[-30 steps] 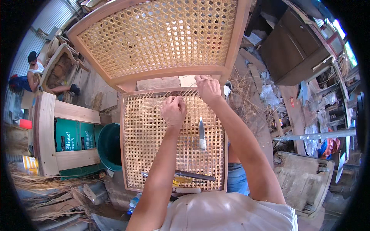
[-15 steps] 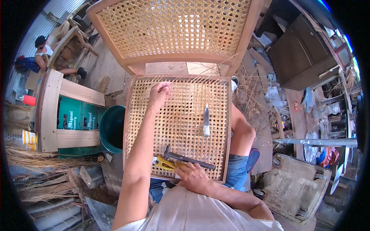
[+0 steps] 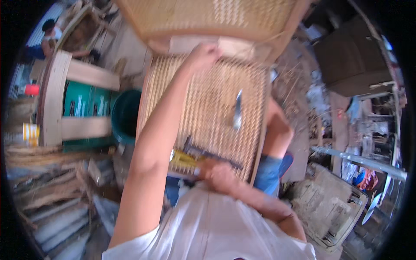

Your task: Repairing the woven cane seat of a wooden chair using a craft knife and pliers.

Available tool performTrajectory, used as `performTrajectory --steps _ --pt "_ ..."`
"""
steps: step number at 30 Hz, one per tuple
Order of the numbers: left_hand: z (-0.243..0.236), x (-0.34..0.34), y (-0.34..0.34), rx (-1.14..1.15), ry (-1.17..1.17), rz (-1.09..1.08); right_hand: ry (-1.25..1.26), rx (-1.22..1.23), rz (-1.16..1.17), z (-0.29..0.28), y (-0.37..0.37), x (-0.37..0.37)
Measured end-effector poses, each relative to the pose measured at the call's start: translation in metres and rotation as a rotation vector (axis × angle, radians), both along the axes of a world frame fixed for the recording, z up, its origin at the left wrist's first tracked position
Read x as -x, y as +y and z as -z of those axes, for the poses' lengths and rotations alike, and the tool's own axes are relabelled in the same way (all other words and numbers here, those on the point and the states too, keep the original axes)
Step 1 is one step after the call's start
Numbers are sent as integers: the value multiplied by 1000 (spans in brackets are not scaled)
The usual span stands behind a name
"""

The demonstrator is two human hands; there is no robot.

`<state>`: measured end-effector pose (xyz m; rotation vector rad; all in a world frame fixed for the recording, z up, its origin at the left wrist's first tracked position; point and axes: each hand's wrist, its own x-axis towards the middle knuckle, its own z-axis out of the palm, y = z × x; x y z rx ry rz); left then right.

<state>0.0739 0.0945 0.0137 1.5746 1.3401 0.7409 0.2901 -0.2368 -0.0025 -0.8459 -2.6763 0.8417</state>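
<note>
where yellow pack point(image 3: 184, 158) touches cane seat point(image 3: 208, 112)

A furniture workshop for cane weaving is shown. A chair with a woven cane seat point(image 3: 208, 108) is seen at the centre, and tools are laid on its weave. Left of the seat, an unfinished wooden chair frame point(image 3: 56, 99) and a dark green bucket point(image 3: 125, 115) are found, with bundles of dried cane strips point(image 3: 34, 156) below them. Right of the seat, cluttered scrap and a metal pipe point(image 3: 359, 160) are seen on the dusty floor
</note>
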Motion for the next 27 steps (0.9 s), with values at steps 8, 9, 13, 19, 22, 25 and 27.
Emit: performTrajectory --steps 8,9,13,19,22,25,27 --pt "-20 4 -24 69 98 -71 28 2 111 -3 16 18" --pt "-20 3 -21 66 118 -47 51 -23 107 -2 18 21" --pt "-1 1 -12 97 47 -24 47 -237 -19 15 19 61" --pt "1 -24 -2 -55 228 -71 -172 -332 -165 19 26 108" --pt "5 -43 11 -90 303 -25 -60 -267 -167 7 35 98" --pt "18 -41 25 -81 334 -13 10 -28 -189 -9 41 79" --pt "19 -44 31 -88 347 63 30 287 -68 -42 58 46"
